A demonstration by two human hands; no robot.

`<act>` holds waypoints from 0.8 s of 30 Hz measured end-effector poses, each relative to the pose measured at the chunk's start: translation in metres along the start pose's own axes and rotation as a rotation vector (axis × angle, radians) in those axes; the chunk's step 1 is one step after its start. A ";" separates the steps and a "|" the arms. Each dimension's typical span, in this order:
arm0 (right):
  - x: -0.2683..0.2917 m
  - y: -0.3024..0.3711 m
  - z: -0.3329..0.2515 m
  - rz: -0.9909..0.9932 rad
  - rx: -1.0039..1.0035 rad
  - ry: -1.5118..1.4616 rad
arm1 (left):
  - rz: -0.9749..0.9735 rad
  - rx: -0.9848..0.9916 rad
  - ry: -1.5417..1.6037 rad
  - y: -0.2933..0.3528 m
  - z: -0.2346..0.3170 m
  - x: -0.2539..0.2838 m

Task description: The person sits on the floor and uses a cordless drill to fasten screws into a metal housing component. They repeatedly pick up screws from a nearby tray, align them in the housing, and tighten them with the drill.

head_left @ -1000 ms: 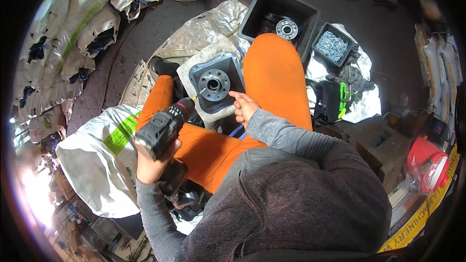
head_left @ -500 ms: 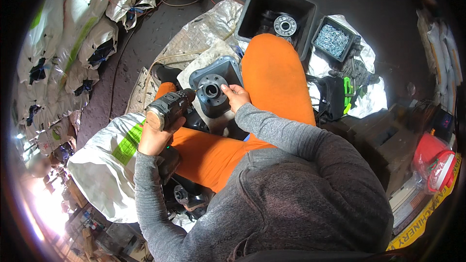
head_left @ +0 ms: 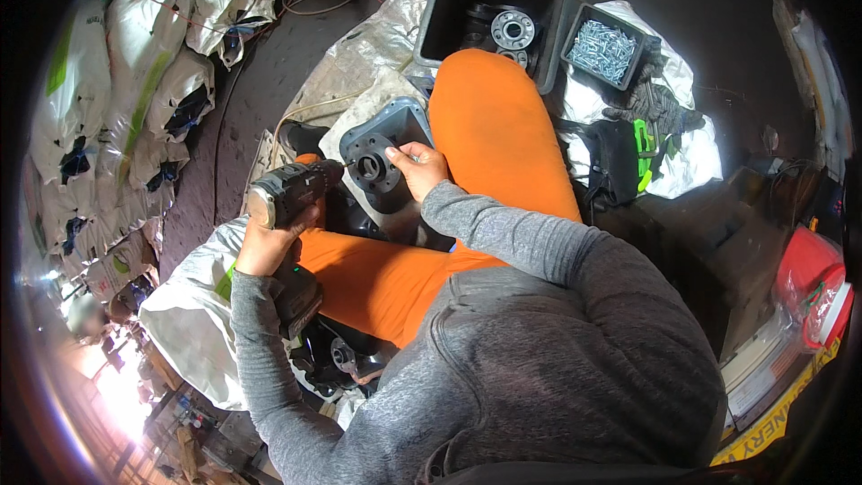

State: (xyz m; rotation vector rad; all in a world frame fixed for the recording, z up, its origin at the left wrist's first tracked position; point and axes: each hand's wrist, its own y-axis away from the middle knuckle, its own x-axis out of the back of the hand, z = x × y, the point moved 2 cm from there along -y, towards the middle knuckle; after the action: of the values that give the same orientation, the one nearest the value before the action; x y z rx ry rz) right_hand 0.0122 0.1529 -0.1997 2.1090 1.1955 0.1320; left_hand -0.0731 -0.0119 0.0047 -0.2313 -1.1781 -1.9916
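My left hand [head_left: 268, 238] is wrapped round the grip of a cordless drill [head_left: 292, 192], whose front end points right, at the left edge of a round metal flange [head_left: 370, 164]. The flange has a large centre hole and smaller holes around it, and lies over a grey, square-edged plastic housing [head_left: 406, 115] between my legs. At the flange's right rim is my right hand [head_left: 420, 169], thumb on the rim and fingers curled in. Something small and grey shows between thumb and fingers, too small to name. The drill's tip is hard to make out against the flange.
Ahead stands a dark grey bin [head_left: 431, 9] with several metal flanges [head_left: 513, 30] in it. Right of it, a small box [head_left: 575, 58] holds many silvery bolts [head_left: 602, 49]. Dark gloves [head_left: 660, 108] and a black-and-green item [head_left: 642, 153] lie nearby. White sacks [head_left: 135, 54] are piled at left.
The whole view has shifted slightly, with the bin and flange now further left. Both hands keep their places at the drill and the flange's rim.
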 end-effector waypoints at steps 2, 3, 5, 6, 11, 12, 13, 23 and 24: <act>-0.001 -0.002 0.004 0.003 -0.039 -0.040 | 0.007 -0.029 0.038 -0.004 -0.004 -0.002; -0.001 -0.004 0.005 0.011 -0.038 0.014 | 0.005 -0.024 0.040 -0.005 -0.006 -0.002; -0.001 -0.006 0.010 0.006 -0.030 -0.011 | 0.016 -0.008 0.024 -0.006 -0.007 -0.003; -0.001 -0.007 0.012 0.000 -0.034 -0.039 | 0.027 0.001 0.007 -0.006 -0.006 -0.002; 0.000 -0.009 0.016 0.069 0.005 0.091 | 0.030 0.023 -0.068 -0.007 0.008 -0.006; 0.000 -0.009 0.016 0.093 -0.030 0.125 | 0.028 0.057 -0.085 -0.007 0.010 -0.007; 0.001 -0.007 0.014 0.097 0.008 0.160 | 0.026 0.100 -0.099 -0.008 0.011 -0.008; 0.014 -0.014 0.008 0.079 -0.001 0.176 | -0.038 -0.134 -0.109 -0.024 0.013 -0.017; 0.014 -0.013 0.010 0.077 -0.011 0.171 | -0.033 -0.177 -0.159 -0.025 0.013 -0.018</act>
State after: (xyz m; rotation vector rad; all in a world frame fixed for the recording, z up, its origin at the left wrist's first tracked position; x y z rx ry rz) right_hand 0.0150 0.1631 -0.2189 2.1701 1.2082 0.3587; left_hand -0.0820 0.0145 -0.0137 -0.4699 -1.1091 -2.1402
